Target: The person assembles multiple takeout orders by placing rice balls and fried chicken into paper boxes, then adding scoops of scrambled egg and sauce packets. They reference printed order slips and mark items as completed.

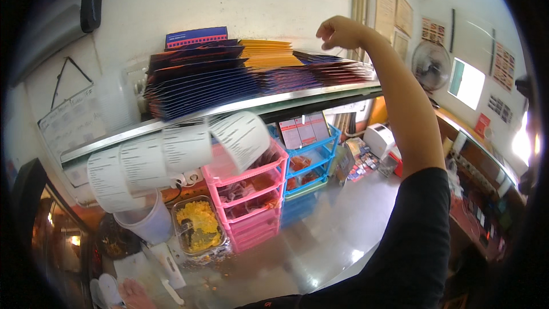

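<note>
My right hand [343, 32] is raised above the right end of a shelf [320, 92], in front of the wall. Its fingers are loosely curled, and I see nothing in them. Below it, flat folded cartons in dark blue, red and yellow [266, 54] are stacked along the shelf. My left hand [135, 294], partly cut off by the lower edge, lies on a white cutting board [130, 268] with its fingers stretched out. Beside it is a knife with a white handle [172, 292]. Long printed paper slips [186, 147] hang in curls from the shelf's front edge.
Pink stacked baskets [251, 206] and blue ones [309, 163] hold bagged food on the steel counter [320, 234]. Left of them stand a tray of yellow food [199, 226] and a white bucket [151, 220]. A white printer [378, 137] and a fan [430, 66] are farther right.
</note>
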{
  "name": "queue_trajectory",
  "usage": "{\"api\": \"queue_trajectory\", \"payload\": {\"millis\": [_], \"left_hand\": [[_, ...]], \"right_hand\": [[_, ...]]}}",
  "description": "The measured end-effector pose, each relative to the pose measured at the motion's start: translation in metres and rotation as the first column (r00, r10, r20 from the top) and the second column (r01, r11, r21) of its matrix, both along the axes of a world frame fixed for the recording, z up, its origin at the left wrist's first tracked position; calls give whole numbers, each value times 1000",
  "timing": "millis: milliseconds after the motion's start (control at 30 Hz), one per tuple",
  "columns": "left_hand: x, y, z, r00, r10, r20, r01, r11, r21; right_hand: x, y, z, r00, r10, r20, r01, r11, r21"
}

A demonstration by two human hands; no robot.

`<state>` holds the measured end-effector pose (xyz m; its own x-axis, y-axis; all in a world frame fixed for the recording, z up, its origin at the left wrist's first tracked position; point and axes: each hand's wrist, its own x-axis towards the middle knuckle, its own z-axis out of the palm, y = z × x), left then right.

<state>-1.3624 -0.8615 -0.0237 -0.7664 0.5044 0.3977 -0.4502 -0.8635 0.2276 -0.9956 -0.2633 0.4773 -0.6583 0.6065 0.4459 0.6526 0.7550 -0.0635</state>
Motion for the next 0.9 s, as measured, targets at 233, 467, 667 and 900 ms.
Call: {"api": "queue_trajectory", "payload": {"millis": [233,467,667,900], "left_hand": [[108,50,8,931,231,-284,-286,943,-169],[202,96,40,898,433,-79,-438,858,-268],[218,120,57,808,579,106,-529,794,-300],[229,145,61,871,488,51,-455,842,-290]], "right_hand": [[-35,29,-44,858,513,19,-507,854,-115],[-77,27,-40,831,513,215,-534,844,47],[-80,29,-44,762,593,262,-632,768,102],[-87,35,-55,739,585,333,-638,768,66]]}}
